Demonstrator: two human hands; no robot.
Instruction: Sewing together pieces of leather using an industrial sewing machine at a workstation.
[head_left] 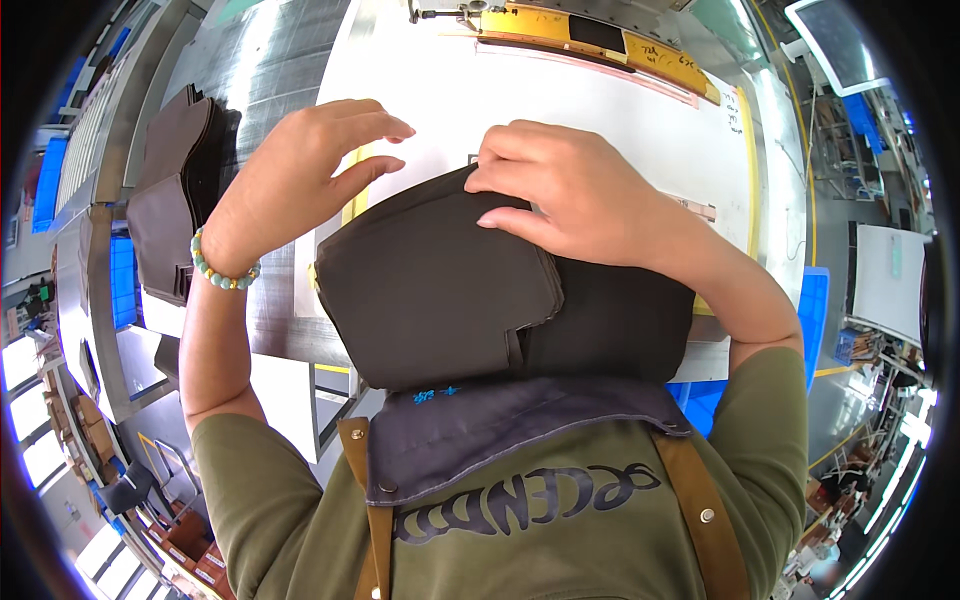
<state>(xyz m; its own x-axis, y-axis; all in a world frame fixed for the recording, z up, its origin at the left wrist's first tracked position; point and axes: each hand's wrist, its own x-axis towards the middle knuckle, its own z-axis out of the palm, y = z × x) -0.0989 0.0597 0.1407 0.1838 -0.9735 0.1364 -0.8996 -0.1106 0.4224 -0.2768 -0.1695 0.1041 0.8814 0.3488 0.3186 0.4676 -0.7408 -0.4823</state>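
Observation:
A stack of dark brown, leather-like cut panels [430, 290] lies in front of my body, at the near edge of a white work board [430, 90]. It has a stepped notch on its right side, and another dark panel [610, 320] shows beside it. My right hand [560, 190] is over the stack's far edge, fingers curled and thumb apart; its fingertips seem to touch the top panel. Off the stack's far left corner, my left hand [320, 165] hovers above the board with thumb and fingers apart, holding nothing. A beaded bracelet [222, 275] circles the left wrist.
More dark panels [170, 190] are piled on the metal table [265, 60] to the left. Across the board's far side runs a yellow bar [560, 35] with a metal clamp fitting [460, 14] at its left end. Blue bins [815, 310] and a screen [838, 45] stand to the right.

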